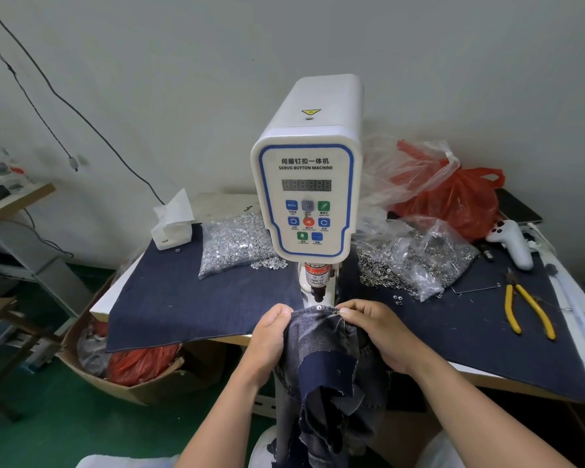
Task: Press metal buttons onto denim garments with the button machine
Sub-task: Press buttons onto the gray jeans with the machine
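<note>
At the far left, on the floor beside the table, a cardboard box (122, 376) holds red plastic bags. On the dark denim cloth (190, 298) that covers the tabletop stands a white tissue pack (173, 224), and next to it a clear bag of silver button caps (233, 243), a few spilled at its mouth.

The left hand (267, 342) grips the left edge of the denim garment (321, 346), fingers curled round the fabric. The garment's top edge lies just under the black press head (319, 293) of the button machine (306, 194), and the rest hangs down over the table's front edge between the forearms. The right hand (379, 336) pinches the right end of that edge, thumb and forefinger clamped just beside a small metal button (335, 312) on the fabric; a second glint shows near the middle of the edge.

The step in hand looks like positioning: the edge is being stretched flat and lined up under the head. The next move probably calls for sliding the marked spot squarely beneath the punch, keeping the fingertips away from it, then triggering the press.

The machine's panel reads "SERVO BUTTON MACHINE" under a line of Chinese characters, with a dark digit display and a blue "MENU" key. A red label on the head partly reads "CARE OF FINGER".

To the right lie an open bag of metal button rings (416, 261), a red plastic bag (453, 201), a white handheld controller (510, 241) and yellow-handled pliers (527, 309).
</note>
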